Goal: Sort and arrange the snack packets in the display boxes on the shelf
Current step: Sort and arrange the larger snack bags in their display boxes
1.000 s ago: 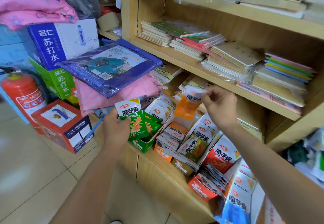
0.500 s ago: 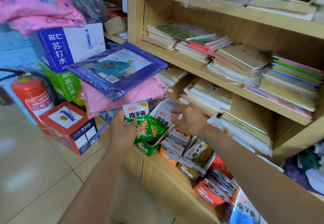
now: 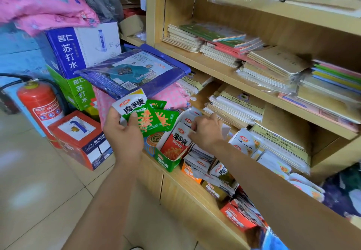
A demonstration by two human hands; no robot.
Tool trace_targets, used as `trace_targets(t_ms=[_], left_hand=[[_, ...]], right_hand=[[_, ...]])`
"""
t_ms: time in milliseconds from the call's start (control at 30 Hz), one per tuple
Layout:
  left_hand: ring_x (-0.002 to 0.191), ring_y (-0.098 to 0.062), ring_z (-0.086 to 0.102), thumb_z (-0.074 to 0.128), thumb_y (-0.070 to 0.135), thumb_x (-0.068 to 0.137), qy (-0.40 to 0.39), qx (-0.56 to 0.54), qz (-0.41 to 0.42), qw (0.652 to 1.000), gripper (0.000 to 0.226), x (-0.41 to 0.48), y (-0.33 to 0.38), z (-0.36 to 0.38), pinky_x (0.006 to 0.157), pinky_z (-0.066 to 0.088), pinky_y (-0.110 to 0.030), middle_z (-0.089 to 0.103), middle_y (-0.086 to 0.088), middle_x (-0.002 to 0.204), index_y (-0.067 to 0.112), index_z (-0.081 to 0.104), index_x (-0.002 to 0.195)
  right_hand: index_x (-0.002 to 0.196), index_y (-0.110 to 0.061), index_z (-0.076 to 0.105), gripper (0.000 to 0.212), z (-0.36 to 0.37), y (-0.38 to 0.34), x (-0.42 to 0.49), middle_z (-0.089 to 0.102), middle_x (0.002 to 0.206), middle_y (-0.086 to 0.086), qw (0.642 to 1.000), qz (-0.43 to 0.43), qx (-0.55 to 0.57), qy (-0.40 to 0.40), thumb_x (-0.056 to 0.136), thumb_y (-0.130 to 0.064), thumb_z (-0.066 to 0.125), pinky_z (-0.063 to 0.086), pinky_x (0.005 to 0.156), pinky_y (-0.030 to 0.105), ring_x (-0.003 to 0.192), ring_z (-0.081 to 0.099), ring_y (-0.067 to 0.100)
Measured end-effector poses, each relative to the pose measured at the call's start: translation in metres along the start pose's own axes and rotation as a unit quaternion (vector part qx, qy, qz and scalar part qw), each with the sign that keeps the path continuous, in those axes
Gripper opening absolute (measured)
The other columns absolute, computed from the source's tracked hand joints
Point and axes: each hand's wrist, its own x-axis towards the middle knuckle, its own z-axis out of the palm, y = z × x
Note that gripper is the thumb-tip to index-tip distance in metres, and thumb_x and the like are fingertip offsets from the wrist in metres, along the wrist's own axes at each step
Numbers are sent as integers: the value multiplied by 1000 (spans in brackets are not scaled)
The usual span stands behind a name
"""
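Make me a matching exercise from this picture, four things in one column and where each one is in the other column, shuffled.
Things:
1. green packets
2. red packet
3. fire extinguisher
4. notebooks

Places:
A. standing on the floor at the left
B. stacked on the upper shelf
C. held in the left hand
D. upright in the green box, with the right hand at its top

Pairs: 1-C, 2-D, 3-A, 4-B

Head-worn wide view, angled down, close over shelf (image 3: 195, 193)
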Motion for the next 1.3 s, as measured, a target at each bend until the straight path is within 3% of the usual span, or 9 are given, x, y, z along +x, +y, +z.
trace_targets(t_ms=[133, 267, 400, 533, 600, 833, 967, 1167, 1300], left_hand=[[52, 9, 47, 57, -10, 95, -11, -2, 18, 1000, 11, -4, 9, -2, 54, 37, -4, 35, -19, 71, -17, 49, 100], [52, 10, 48, 56, -10, 96, -35, -26, 12, 999, 13, -3, 9, -1, 52, 36, -4, 46, 21, 50, -18, 48, 101], [54, 11, 48, 57, -9, 95, -35, -31, 20, 999, 13, -3, 7, 0, 56, 36, -4, 49, 31, 54, -17, 48, 101], [67, 1, 52, 61, -3, 94, -21, -40, 3, 999, 12, 3, 1, -3, 67, 43, -18, 54, 13, 71, 6, 60, 102], [72, -5, 54, 63, -1, 94, -25, -34, -5, 999, 24, 4, -1, -3, 69, 46, -24, 57, 14, 73, 22, 61, 103], [52, 6, 44, 59, -6, 95, -39, -27, 10, 999, 10, 2, -3, -1, 55, 35, -9, 43, 18, 53, -4, 49, 97], [51, 7, 43, 58, -8, 95, -47, -29, 0, 998, 18, 2, -7, 1, 55, 34, -6, 45, 26, 50, -18, 47, 106], [57, 3, 46, 61, 0, 96, -86, -33, -21, 996, 17, -6, -8, 8, 55, 41, -12, 47, 12, 65, 4, 59, 112], [52, 0, 38, 62, 1, 95, -116, -34, -27, 992, 13, -21, -6, 16, 50, 36, -14, 38, 1, 67, 9, 52, 93]], right_hand=[[79, -27, 57, 16, -5, 2, -3, 62, 79, -5, 991, -10, 131, 34, 87, -19, 68, 45, 80, 35, 93, 55, 24], [98, -19, 59, 11, -30, 9, -3, 57, 75, -10, 955, 18, 265, 134, 94, -10, 64, 36, 54, 10, 69, 54, 4], [111, -12, 69, 17, -43, 19, -1, 62, 82, -5, 958, 11, 235, 166, 95, -9, 63, 46, 66, 24, 75, 58, 14], [111, -13, 67, 15, -50, 27, 1, 69, 90, 3, 935, 42, 299, 184, 98, -11, 59, 59, 65, 45, 67, 71, 23], [109, -12, 66, 13, -54, 30, 1, 70, 79, 0, 932, 58, 307, 183, 99, -14, 60, 60, 61, 40, 55, 70, 18], [109, -7, 70, 17, -65, 39, 3, 71, 80, 5, 919, 117, 343, 154, 98, -16, 62, 52, 48, 19, 45, 63, 4], [103, 1, 72, 16, -83, 52, 0, 69, 77, 6, 898, 145, 398, 123, 94, -10, 67, 60, 62, 30, 48, 63, 9], [85, -11, 69, 12, -114, 83, -38, 72, 79, 13, 885, 142, 413, 162, 95, -17, 66, 58, 63, 49, 59, 65, 22], [87, -8, 67, 14, -130, 100, -80, 66, 71, 5, 878, 137, 397, 227, 97, -15, 63, 53, 51, 31, 49, 58, 13]])
